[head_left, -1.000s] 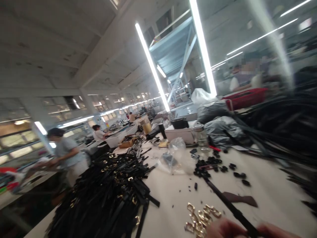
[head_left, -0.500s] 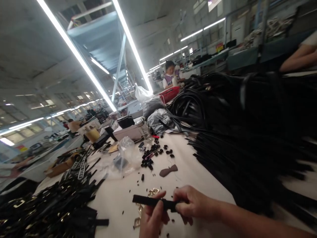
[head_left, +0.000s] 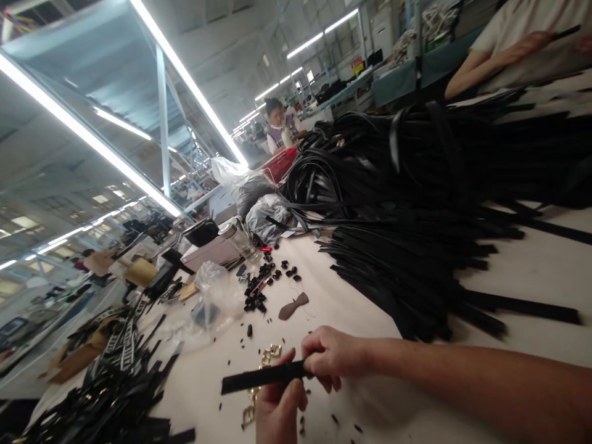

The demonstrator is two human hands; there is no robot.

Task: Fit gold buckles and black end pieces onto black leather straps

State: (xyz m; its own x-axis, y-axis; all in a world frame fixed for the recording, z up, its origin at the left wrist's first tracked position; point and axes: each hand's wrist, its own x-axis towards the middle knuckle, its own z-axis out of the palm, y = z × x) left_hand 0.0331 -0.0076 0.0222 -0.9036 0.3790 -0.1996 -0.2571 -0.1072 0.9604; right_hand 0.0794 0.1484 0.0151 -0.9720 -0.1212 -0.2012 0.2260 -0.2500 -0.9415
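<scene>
Strap [head_left: 250, 377], one, black, sits gripped in left hand [head_left: 281, 406] and right hand [head_left: 329, 357]; beyond them lies one brown piece [head_left: 293, 306].

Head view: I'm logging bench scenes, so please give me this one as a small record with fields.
left hand: holds a black strap, thumb uppermost
right hand: pinches the same strap near the left hand
under the strap: gold buckles, partly hidden
beyond the hands: brown bow-shaped piece, small black pieces, clear plastic bag
right side: large heap of black straps
surface: pale tabletop
</scene>
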